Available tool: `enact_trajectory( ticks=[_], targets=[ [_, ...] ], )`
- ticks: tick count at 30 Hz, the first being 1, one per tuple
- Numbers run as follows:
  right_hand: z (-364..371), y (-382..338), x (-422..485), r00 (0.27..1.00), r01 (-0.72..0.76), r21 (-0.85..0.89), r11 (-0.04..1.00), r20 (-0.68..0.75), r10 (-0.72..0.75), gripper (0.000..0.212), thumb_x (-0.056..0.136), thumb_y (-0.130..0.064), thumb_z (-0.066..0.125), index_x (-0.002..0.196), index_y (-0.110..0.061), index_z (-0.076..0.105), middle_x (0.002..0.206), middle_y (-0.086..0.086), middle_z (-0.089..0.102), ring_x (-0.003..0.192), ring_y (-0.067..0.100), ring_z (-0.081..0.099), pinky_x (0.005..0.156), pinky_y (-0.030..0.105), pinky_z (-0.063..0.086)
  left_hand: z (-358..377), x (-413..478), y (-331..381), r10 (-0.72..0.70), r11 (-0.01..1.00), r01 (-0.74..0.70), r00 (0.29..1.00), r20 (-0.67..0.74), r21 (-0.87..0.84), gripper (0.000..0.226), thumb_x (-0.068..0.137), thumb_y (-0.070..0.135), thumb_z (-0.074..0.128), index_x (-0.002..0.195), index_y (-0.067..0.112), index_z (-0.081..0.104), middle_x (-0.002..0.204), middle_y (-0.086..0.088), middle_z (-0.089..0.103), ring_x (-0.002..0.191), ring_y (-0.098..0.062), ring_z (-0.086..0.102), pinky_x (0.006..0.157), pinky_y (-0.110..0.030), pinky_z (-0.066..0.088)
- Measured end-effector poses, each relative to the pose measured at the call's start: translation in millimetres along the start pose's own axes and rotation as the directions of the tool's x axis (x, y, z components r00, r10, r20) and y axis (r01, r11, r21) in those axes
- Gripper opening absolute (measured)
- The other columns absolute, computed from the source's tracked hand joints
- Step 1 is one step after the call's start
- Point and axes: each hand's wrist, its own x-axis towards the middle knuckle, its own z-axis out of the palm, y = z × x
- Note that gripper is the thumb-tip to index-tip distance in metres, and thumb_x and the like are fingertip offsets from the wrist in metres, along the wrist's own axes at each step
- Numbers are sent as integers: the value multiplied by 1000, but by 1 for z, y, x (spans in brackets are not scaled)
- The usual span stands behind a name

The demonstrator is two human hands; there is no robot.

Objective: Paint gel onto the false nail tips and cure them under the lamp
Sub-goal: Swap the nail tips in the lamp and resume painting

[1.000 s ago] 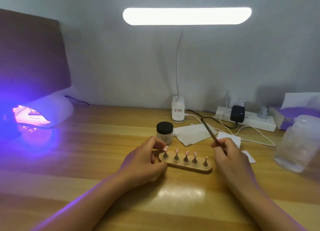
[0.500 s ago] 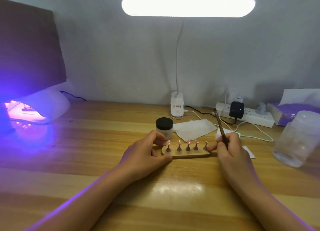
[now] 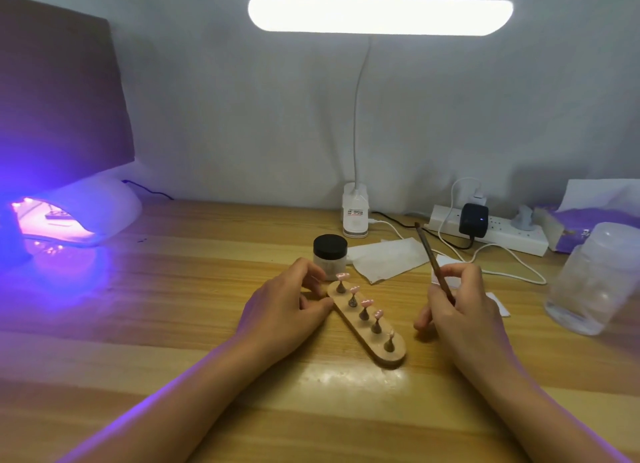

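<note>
False nail tips stand on five pegs of the wooden holder, lying slantwise on the worktop. My left hand pinches its far end; my right hand, just beside, grips the brush.

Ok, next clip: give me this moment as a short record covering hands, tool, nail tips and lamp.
left hand: fingers grip far end of wooden holder
right hand: holds brush, apart from the holder
wooden holder: lies diagonally on desk
nail tips: five, pink, on stands
curing lamp: lit purple, far left
jar: black lid on, behind holder
</note>
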Motion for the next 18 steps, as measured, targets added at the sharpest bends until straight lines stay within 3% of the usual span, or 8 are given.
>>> enact_trajectory(
  ticks=[2, 4, 7, 11, 15, 18],
  targets=[
    [1, 1, 0, 1000, 8, 35, 999, 14, -8, 15, 102, -20, 43, 115, -26, 39, 67, -11, 71, 63, 5, 68, 69, 34, 55, 0, -2, 1, 24, 1000, -23, 999, 36, -13, 29, 90, 22, 67, 111, 36, 53, 96, 20, 65, 73, -5, 62, 74, -42, 57],
    [1, 1, 1, 1000, 16, 69, 998, 21, -18, 17, 103, -19, 41, 119, -24, 39, 67, -11, 72, 65, 2, 69, 64, 21, 51, -1, -4, 4, 49, 998, -48, 997, 64, -28, 31, 90, 16, 61, 109, 38, 51, 95, 25, 66, 78, -5, 63, 76, -42, 56],
    [0, -4, -1, 993, 56, 101, 993, 95, -66, 21, 103, -17, 41, 122, -26, 39, 68, -11, 73, 71, -3, 68, 58, 4, 42, -1, -8, 12, 65, 992, -48, 986, 155, -114, 34, 85, 15, 58, 106, 39, 46, 108, 23, 67, 88, -2, 61, 83, -41, 53],
    [4, -11, -10, 952, 191, 87, 978, 227, -207, 30, 102, -15, 43, 126, -32, 38, 73, -11, 74, 82, -4, 67, 71, -5, 35, 0, -13, 21, 77, 995, -45, 928, 364, -94, 58, 71, 50, 64, 121, 48, 35, 135, 30, 49, 124, 8, 45, 108, -29, 40],
    [3, -10, -9, 972, 212, 144, 967, 75, -224, 26, 102, -14, 43, 119, -33, 42, 72, -10, 73, 76, -1, 67, 66, 0, 41, 9, -23, 23, 129, 977, -183, 916, 380, 109, 75, 70, 77, 58, 130, 59, 18, 135, 30, 37, 123, 1, 33, 101, -26, 32],
    [-1, -4, -4, 985, 157, 160, 975, -97, -142, 17, 102, -16, 41, 114, -28, 44, 70, -12, 69, 63, -1, 62, 53, 9, 42, 14, -22, 23, 196, 955, -247, 941, 277, 162, 75, 76, 72, 60, 135, 51, 19, 131, 28, 41, 119, 2, 39, 103, -27, 35]
  ],
)
